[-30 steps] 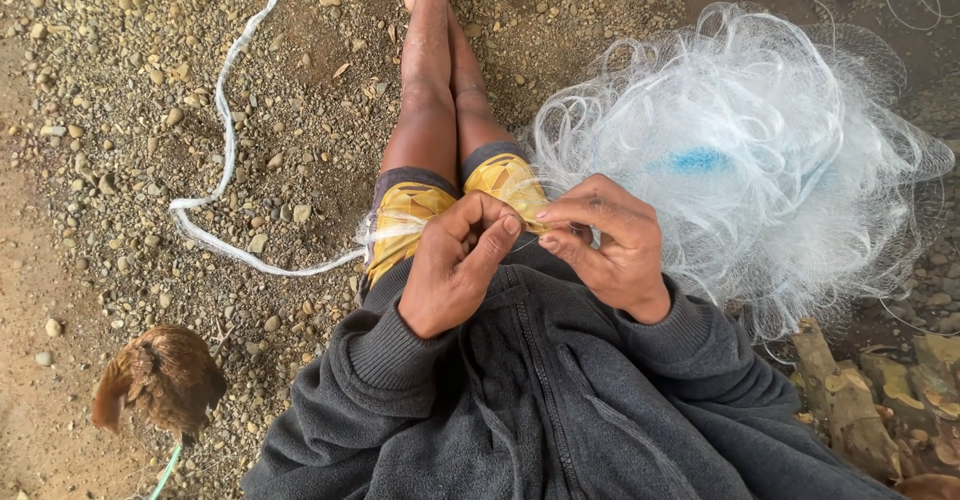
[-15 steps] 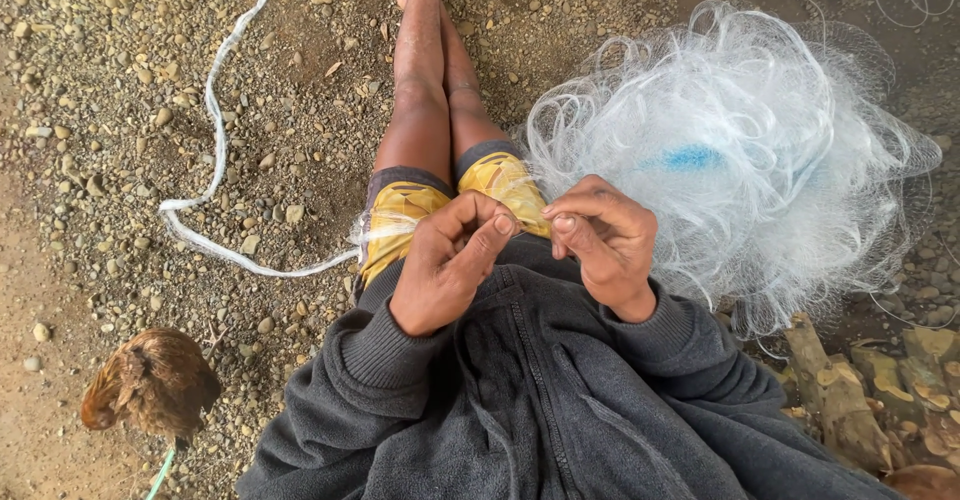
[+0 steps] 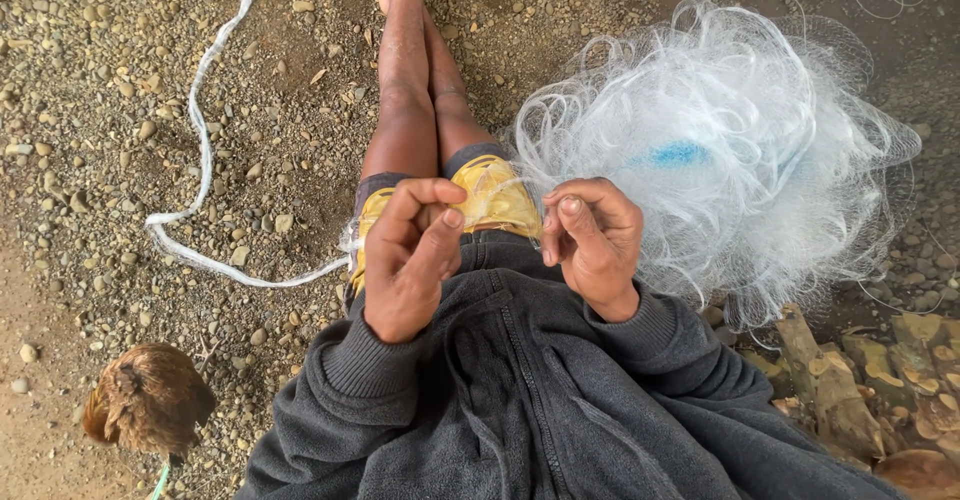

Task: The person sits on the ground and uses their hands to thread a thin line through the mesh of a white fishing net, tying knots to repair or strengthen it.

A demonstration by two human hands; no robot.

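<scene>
The left hand (image 3: pixel 410 255) and the right hand (image 3: pixel 592 240) are held up over the lap, a little apart. Both are curled almost shut, with the thumbs pressed against the fingers. A thin bit of the clear fishing net (image 3: pixel 715 150) runs between them, across the yellow shorts (image 3: pixel 490 195). Each hand seems to pinch this fine thread, but it is too thin to see well.

The big fluffy heap of net lies on the ground just to the right of the right hand, touching the leg. It has a blue spot (image 3: pixel 680 153) in the middle. A white rope (image 3: pixel 205 140) snakes over the stones (image 3: pixel 90 70) to the left of the left hand and comes in toward the lap. A brown hen (image 3: pixel 150 400) stands below and left of the left hand.

Half a second ago the two hands were close together, nearly touching. Now they have pulled apart, with a gap between them. The net heap and the rope lie as before.
</scene>
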